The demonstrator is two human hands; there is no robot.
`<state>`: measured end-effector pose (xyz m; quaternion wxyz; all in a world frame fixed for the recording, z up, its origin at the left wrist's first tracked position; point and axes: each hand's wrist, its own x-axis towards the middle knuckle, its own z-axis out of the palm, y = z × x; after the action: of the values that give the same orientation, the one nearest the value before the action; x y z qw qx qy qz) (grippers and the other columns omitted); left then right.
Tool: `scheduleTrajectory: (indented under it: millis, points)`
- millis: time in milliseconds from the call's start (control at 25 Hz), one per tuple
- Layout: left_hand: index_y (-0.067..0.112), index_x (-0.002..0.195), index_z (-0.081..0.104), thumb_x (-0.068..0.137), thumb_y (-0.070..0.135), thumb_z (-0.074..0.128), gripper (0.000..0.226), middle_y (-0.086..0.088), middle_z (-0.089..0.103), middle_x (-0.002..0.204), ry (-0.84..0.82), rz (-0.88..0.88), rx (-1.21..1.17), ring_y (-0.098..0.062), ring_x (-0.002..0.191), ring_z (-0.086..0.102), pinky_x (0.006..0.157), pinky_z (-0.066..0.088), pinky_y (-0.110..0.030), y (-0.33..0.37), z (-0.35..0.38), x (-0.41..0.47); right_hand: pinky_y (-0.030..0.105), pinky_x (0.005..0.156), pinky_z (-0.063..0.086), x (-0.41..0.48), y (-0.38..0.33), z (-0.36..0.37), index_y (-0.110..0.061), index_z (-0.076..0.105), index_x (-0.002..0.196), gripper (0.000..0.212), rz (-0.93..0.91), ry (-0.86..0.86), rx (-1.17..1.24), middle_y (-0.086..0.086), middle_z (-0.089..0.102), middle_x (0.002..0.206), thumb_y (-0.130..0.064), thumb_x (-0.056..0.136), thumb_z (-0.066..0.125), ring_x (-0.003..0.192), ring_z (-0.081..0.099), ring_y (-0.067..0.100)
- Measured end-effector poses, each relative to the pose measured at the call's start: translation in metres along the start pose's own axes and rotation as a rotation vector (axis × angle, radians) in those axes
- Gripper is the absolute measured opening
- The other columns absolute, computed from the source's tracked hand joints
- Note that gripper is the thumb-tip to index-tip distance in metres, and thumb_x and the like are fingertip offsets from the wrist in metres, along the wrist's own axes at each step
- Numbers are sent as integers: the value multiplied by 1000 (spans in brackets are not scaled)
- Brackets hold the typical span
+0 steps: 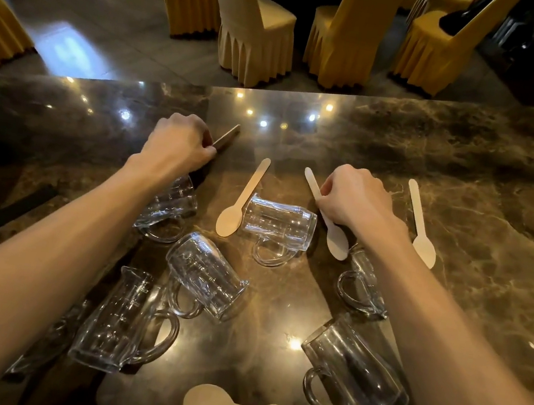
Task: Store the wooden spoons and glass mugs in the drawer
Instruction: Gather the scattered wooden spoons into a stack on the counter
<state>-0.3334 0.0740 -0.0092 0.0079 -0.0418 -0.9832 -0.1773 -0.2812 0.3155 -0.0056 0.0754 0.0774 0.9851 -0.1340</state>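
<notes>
Left hand (176,147) curled round a dark stick (226,139) (what it is, cannot tell), right hand (356,198) pinching a spoon (335,235) by its handle, mugs (206,276) lying on their sides across the counter (472,163), more spoons (242,198) between them and heaped at the near edge

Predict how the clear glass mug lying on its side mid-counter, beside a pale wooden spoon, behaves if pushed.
The clear glass mug lies on its side, so it may roll, though its handle probably stops it. On the polished brown marble counter it likely slides easily. The glass looks thick: probably heavy for its size and chip-prone.
</notes>
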Motion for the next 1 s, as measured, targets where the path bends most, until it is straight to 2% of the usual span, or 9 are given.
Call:
scheduleTrajectory:
  millis: [120,280,440,520,720,1000]
  points:
    - [10,107,68,88,21,60,23,-11,69,101,14,26,-33,-21,86,64,77,52,-31,4,-4,-3,33,63,48,-7,-3,-5,-14,68,99,16,-30,37,55,8,65,93,-21,85,65,75,59,23]
    - [12,110,67,90,21,59,23,-7,69,106,48,69,-149,-16,89,63,82,53,-30,19,-13,-10,30,58,40,-16,-8,-16,-18,68,103,17,-71,115,61,4,63,92,-22,87,64,70,54,19]
    - [14,110,66,89,21,59,22,1,65,99,17,83,-293,-11,86,60,67,45,-15,36,-27,-23,31,64,48,-29,-12,-26,-22,68,103,17,-125,153,124,2,67,96,-24,86,63,75,58,18]
    - [16,107,67,89,21,60,20,4,65,95,4,92,-338,-7,82,59,62,41,-12,42,-34,-32,31,67,50,-36,-12,-31,-24,68,101,16,-153,168,164,0,67,94,-25,86,63,77,60,18]
    - [21,100,69,87,21,61,15,11,64,88,-25,119,-417,-2,81,58,65,39,-13,49,-50,-58,23,58,40,-60,-11,-40,-29,67,98,14,-210,178,240,-9,62,85,-28,85,63,75,57,11]
    - [36,92,68,85,26,62,14,21,66,85,-51,148,-409,3,79,61,66,41,-15,51,-67,-103,31,71,54,-108,-13,-56,-33,67,93,11,-295,161,284,-17,61,78,-28,84,63,80,62,9]
